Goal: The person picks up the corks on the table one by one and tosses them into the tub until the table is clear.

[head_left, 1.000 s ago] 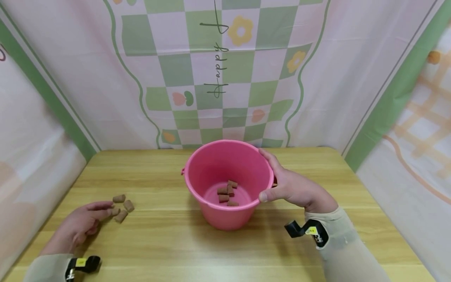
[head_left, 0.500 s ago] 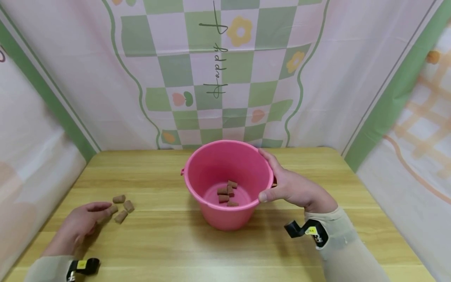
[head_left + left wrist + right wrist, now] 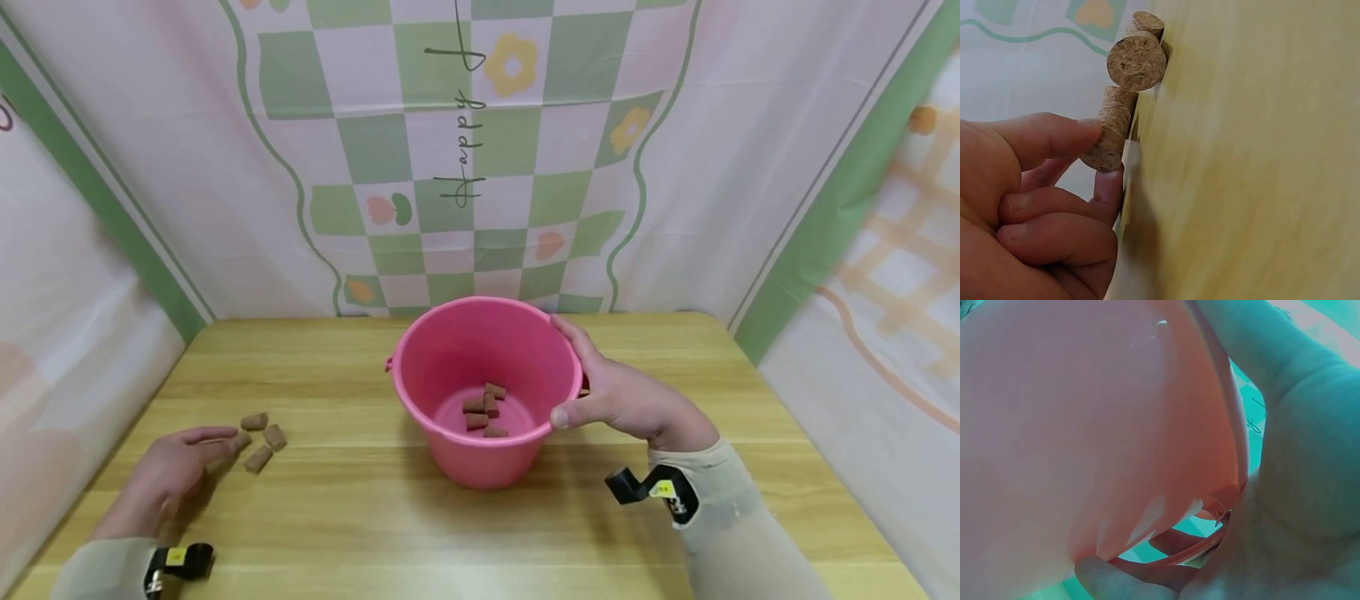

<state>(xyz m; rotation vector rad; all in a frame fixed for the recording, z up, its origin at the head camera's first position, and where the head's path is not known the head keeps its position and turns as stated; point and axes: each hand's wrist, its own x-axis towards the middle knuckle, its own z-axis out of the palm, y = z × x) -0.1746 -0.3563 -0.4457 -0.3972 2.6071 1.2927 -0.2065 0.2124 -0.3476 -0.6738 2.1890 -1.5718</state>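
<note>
At the table's left side my left hand (image 3: 172, 467) pinches a brown cork (image 3: 1109, 140) between thumb and fingertip, close over the wood. Its other fingers are curled in toward the palm in the left wrist view. Just beyond it lie three more corks, one at the back (image 3: 254, 422), one to the right (image 3: 275, 437) and one nearer (image 3: 258, 459). My right hand (image 3: 622, 396) grips the right rim of a pink bucket (image 3: 483, 467), thumb on the near side and fingers reaching round behind. Inside, several corks (image 3: 476, 422) rest on the bottom. Close up, the right wrist view shows the bucket's outer wall (image 3: 1085, 425).
The wooden table (image 3: 337, 533) runs back to a hanging cloth (image 3: 442, 150) with green and white checks. More cloth hangs along both sides. A small peg (image 3: 389, 364) juts from the bucket's left rim. Each wrist wears a black camera mount.
My left hand has shifted very slightly, and the cork at its fingertips has moved a little away from the nearest loose cork. The right hand and bucket stay in place.
</note>
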